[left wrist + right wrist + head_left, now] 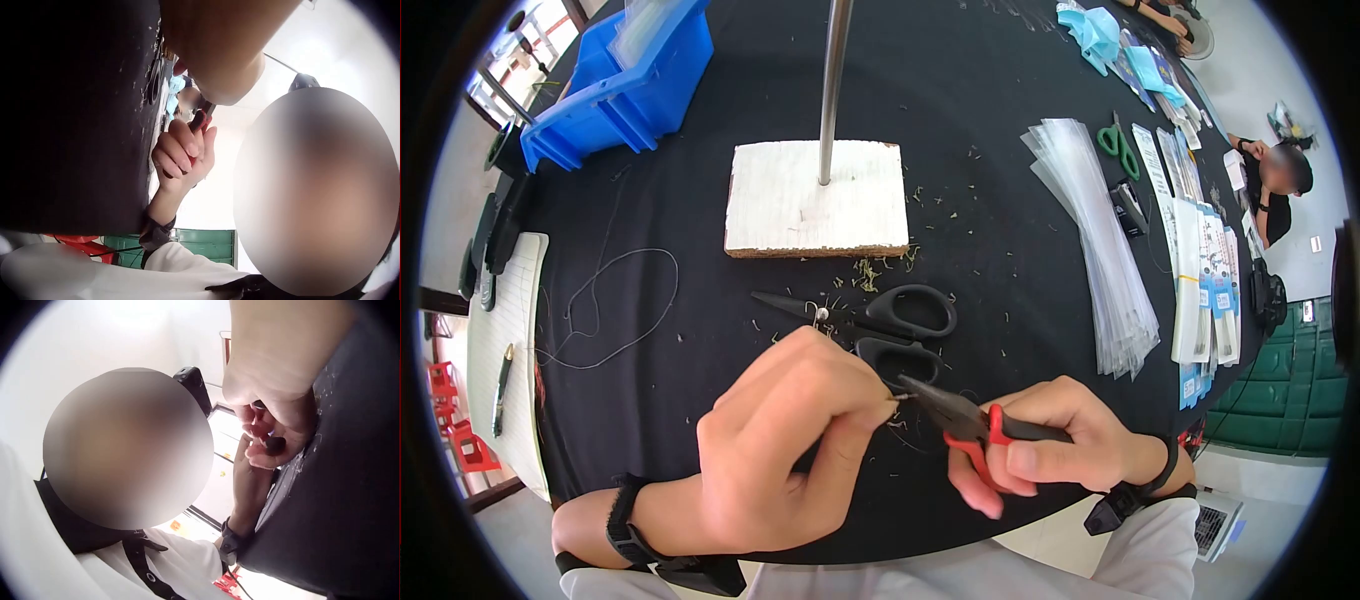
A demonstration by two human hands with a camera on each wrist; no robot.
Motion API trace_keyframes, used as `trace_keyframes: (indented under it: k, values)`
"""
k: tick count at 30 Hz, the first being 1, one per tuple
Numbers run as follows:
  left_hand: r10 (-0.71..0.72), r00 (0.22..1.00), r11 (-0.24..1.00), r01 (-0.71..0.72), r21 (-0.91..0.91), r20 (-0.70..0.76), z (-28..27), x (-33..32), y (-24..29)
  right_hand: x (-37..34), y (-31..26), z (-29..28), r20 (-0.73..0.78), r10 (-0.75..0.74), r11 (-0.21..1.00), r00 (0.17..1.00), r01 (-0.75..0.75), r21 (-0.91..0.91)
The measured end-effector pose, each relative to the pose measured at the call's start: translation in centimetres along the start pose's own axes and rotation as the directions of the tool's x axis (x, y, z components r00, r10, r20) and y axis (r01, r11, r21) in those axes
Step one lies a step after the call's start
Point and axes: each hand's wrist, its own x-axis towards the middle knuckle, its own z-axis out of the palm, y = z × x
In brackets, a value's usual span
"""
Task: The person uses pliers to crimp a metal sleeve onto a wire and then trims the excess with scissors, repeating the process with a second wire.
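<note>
Near the table's front edge the left hand [790, 440] pinches a tiny piece [903, 397] between thumb and forefinger; what it is cannot be told. The right hand [1060, 440] grips pliers [960, 415] with red and black handles, their tips right at that piece. Whether the jaws touch it is unclear. Black scissors [890, 325] lie just beyond the left hand, with a small pale object [821, 314] on their blades. In the left wrist view the right hand [181, 153] has its fingers curled round the handles; in the right wrist view the handle ends [274, 445] show.
A white block [815, 215] with a metal rod stands beyond the scissors, greenish scraps beside it. A blue bin [625, 90] is at the back left, a notebook [515, 350] and pen at the left. Clear sleeves [1100, 260], green-handled scissors [1119, 147] and packets [1205, 290] lie at the right.
</note>
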Motion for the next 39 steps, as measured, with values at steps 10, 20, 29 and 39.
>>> trace_keyframes:
  k: [10, 20, 29, 39]
  values:
    - [-0.078, 0.986, 0.995, 0.087, 0.055, -0.145, 0.1, -0.4, -0.1, -0.6, -2.3, 0.6, -0.439, -0.133, 0.872, 0.889, -0.105, -0.478]
    - [0.038, 0.999, 0.993, -0.037, 0.113, -0.011, 0.3, 0.1, 0.4, 0.9, 0.1, -1.4, -0.270, -0.706, 0.048, 0.655, -0.335, -0.941]
    - [0.046, 0.993, 0.997, -0.053, 0.061, 0.112, 0.0, 0.2, 1.0, 2.0, -0.7, 0.9, -0.088, -0.497, 0.608, 0.863, 0.274, -0.746]
    - [0.104, 0.986, 0.989, -0.088, -0.121, 0.133, -0.5, 0.3, 0.7, 2.4, 0.8, 0.7, -0.083, -0.069, 0.945, 0.994, 0.091, 0.313]
